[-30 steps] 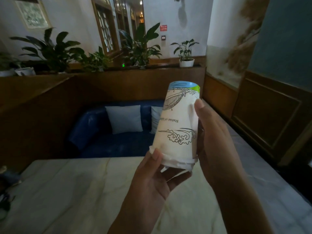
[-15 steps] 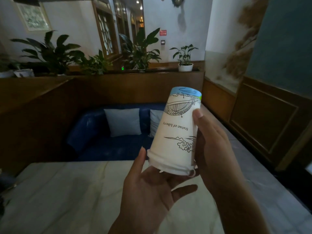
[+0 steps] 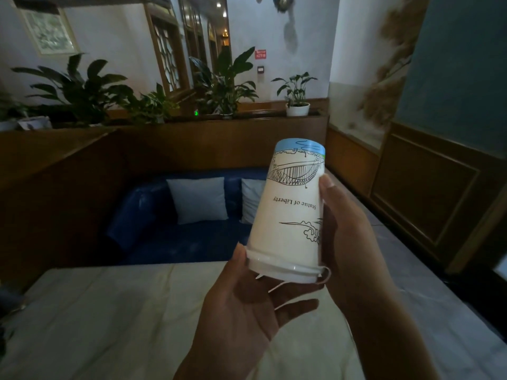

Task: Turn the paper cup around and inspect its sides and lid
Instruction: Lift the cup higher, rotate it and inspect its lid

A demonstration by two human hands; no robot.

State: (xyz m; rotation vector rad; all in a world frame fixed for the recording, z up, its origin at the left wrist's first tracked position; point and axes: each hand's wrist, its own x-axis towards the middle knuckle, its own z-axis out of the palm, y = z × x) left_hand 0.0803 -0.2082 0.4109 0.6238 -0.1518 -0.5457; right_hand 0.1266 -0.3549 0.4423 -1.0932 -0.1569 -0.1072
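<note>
Left hand (image 3: 247,311) supported the paper cup (image 3: 290,215) from below, palm up, fingers straight and spread under the lid (image 3: 285,268), thumb against the lid's left edge. Right hand (image 3: 354,242) wrapped the cup's right side, thumb tip on the wall near the bridge drawing; its other fingers were hidden behind the cup. Cup was held inverted, lid downward, tilted slightly, blue base band at top, approx. centred above the table's (image 3: 96,325) far edge. "Statue of Liberty" text read upside down. Beyond: blue sofa (image 3: 170,237) w/ pale cushions (image 3: 199,200), wood partition, potted plants (image 3: 222,83).
</note>
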